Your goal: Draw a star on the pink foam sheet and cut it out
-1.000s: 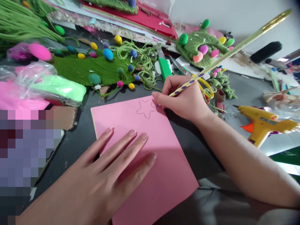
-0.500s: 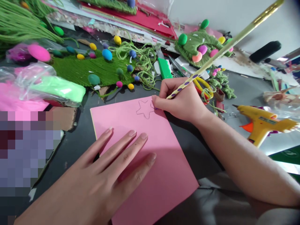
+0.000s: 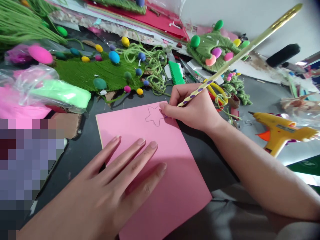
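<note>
A pink sheet of paper lies at an angle on the dark table. Near its top edge is a pencil-drawn star outline, its upper right partly covered by my fingertips. My right hand is closed around a long pale-yellow pencil with purple dots and a shiny gold end; the pencil's tip is hidden behind my fingers at the star. Across the left part of the paper my left hand lies flat, its fingers spread and pressing on the sheet.
A yellow glue gun rests at the right. Behind the paper are a green yarn-wrapped panel with coloured balls, loose green yarn, a green comb-like piece and scissors. Bagged light-green material sits left.
My right fingertips and the pencil have shifted slightly up and left along the star, and the gap at its top has narrowed. My left hand stays in place.
</note>
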Demonstrator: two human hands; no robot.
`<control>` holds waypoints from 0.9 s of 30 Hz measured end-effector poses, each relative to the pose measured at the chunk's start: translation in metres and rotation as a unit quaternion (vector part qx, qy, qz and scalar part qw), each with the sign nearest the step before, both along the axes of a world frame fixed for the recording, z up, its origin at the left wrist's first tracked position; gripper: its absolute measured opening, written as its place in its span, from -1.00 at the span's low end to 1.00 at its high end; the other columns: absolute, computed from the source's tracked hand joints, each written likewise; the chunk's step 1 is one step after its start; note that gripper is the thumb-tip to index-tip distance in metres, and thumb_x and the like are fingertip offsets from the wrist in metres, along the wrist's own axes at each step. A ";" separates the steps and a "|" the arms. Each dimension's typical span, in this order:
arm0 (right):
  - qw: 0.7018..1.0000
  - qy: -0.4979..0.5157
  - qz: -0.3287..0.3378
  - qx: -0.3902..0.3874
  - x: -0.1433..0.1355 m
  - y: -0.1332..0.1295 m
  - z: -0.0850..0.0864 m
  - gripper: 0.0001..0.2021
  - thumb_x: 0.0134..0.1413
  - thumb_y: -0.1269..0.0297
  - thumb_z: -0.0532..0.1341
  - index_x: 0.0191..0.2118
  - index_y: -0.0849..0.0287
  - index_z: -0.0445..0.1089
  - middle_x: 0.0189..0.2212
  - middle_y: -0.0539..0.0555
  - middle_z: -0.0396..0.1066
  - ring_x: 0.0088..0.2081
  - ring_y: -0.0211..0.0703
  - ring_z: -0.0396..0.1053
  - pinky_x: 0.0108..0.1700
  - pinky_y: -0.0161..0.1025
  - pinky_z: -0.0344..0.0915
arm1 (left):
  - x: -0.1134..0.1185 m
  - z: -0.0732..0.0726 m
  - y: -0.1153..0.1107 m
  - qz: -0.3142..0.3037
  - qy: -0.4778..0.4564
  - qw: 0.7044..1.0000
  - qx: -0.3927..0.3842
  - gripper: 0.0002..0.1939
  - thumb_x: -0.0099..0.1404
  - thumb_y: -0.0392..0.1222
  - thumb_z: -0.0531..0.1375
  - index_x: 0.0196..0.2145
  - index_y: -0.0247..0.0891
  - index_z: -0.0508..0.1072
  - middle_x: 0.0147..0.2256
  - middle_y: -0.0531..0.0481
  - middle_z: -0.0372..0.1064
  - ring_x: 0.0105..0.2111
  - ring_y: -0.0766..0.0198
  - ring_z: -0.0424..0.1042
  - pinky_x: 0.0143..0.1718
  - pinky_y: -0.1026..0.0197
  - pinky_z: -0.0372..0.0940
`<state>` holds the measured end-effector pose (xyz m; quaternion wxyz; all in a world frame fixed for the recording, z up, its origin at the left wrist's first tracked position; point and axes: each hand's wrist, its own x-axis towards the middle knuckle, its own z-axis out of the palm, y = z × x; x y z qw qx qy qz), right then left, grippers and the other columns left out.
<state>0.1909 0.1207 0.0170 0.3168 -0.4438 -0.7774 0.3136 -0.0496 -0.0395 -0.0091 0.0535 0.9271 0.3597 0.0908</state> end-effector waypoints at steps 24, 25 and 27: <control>1.000 0.004 -0.009 -0.004 0.000 0.001 0.001 -0.59 0.09 0.51 0.40 -0.59 0.11 0.20 -0.62 -0.03 0.31 -0.53 -0.28 0.21 -0.49 -0.23 0.23 | 0.000 0.000 0.001 -0.004 -0.032 0.999 -0.016 -0.11 0.34 0.04 0.26 0.51 -0.03 0.01 0.53 -0.14 -0.04 0.53 -0.12 -0.10 0.53 -0.26 -0.33; 1.000 0.005 -0.016 -0.001 -0.001 0.001 0.000 -0.59 0.10 0.51 0.39 -0.59 0.10 0.19 -0.61 -0.03 0.31 -0.52 -0.27 0.23 -0.48 -0.24 0.24 | 0.000 0.000 0.001 -0.005 -0.033 0.999 -0.014 -0.11 0.35 0.05 0.26 0.52 -0.03 0.01 0.53 -0.14 -0.04 0.53 -0.11 -0.10 0.53 -0.26 -0.33; 1.000 0.000 -0.023 0.007 -0.001 0.002 -0.001 -0.60 0.11 0.50 0.38 -0.59 0.10 0.19 -0.60 -0.02 0.31 -0.51 -0.26 0.24 -0.48 -0.24 0.27 | -0.002 -0.001 0.003 -0.008 -0.031 0.999 -0.013 -0.11 0.35 0.05 0.24 0.52 -0.03 0.00 0.53 -0.14 -0.06 0.53 -0.12 -0.08 0.53 -0.26 -0.34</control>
